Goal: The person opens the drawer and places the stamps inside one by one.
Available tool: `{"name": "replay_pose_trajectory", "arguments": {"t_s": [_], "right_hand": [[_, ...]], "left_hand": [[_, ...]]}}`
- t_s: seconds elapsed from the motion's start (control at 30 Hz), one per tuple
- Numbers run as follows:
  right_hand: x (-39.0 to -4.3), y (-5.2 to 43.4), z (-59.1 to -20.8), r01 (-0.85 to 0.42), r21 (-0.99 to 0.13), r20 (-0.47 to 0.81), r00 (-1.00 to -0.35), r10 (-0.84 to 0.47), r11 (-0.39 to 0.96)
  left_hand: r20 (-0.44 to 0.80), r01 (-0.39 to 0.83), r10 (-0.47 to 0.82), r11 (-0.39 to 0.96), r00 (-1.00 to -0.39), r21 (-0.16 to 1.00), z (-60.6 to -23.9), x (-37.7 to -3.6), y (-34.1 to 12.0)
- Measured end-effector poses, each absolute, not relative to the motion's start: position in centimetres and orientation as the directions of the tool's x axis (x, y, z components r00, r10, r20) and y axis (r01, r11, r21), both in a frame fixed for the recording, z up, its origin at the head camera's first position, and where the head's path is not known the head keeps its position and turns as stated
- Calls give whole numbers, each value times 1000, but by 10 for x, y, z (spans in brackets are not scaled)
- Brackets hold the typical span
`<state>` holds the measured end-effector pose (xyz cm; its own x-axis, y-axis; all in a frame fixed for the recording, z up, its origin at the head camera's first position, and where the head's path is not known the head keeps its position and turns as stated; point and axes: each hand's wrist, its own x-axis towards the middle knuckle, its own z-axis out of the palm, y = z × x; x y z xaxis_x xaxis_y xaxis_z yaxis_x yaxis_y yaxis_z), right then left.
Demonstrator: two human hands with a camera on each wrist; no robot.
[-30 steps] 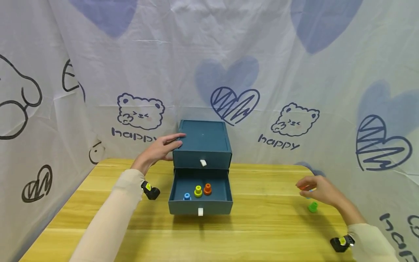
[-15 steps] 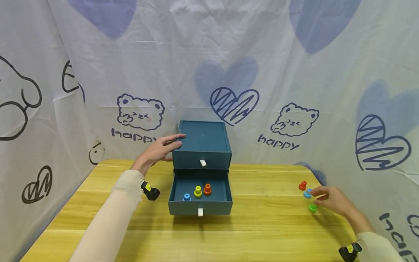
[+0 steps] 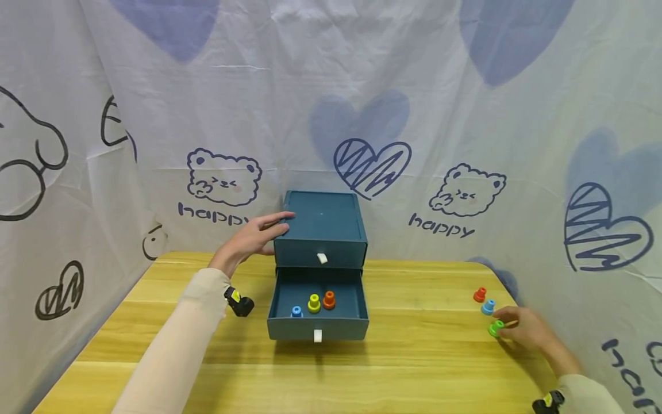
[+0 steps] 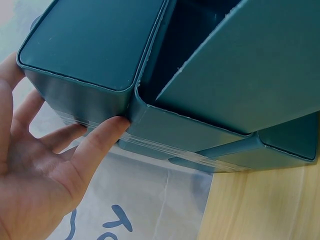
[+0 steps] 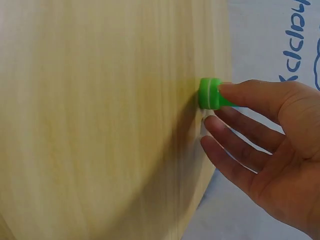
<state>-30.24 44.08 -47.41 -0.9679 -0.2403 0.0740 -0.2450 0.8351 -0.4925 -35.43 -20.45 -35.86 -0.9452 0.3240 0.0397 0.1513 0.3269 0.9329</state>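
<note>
Moved down since a second ago, my right hand (image 3: pixel 524 330) now pinches the green peg (image 3: pixel 495 328) on the table (image 3: pixel 424 368) near its right edge, blue peg (image 3: pixel 488 307) and red peg (image 3: pixel 480 295) just beyond; my left hand (image 3: pixel 250 238) rests flat, fingers straight, against the drawer box (image 3: pixel 320 224).

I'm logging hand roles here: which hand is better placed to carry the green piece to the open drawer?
The right hand: its fingertips already touch the green piece. The left hand rests on the drawer box, far from it, probably steadying it.
</note>
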Motion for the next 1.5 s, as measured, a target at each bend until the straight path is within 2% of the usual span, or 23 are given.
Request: {"name": "replay_pose_trajectory", "arguments": {"t_s": [0.3, 0.63, 0.83, 1.1, 1.33, 1.5], "right_hand": [[-303, 440, -484, -254, -518, 86, -966, -245, 817], [-300, 423, -489, -181, -578, 57, -982, -182, 796], [-300, 410, -489, -194, -573, 82, -980, -179, 797], [-303, 385, -480, -240, -572, 95, -969, -227, 785], [-309, 345, -461, -373, -538, 188, -927, -324, 756], [-313, 316, -451, -426, -527, 205, -903, -377, 735]], "left_hand": [[43, 153, 326, 320, -944, 935, -357, -355, -201], [38, 150, 327, 324, -944, 934, -360, -356, -199], [41, 157, 331, 330, -943, 931, -361, -356, -199], [36, 146, 323, 324, -946, 935, -359, -355, -197], [44, 153, 321, 322, -946, 934, -358, -355, -198], [51, 160, 318, 328, -947, 931, -359, -355, -201]]}}
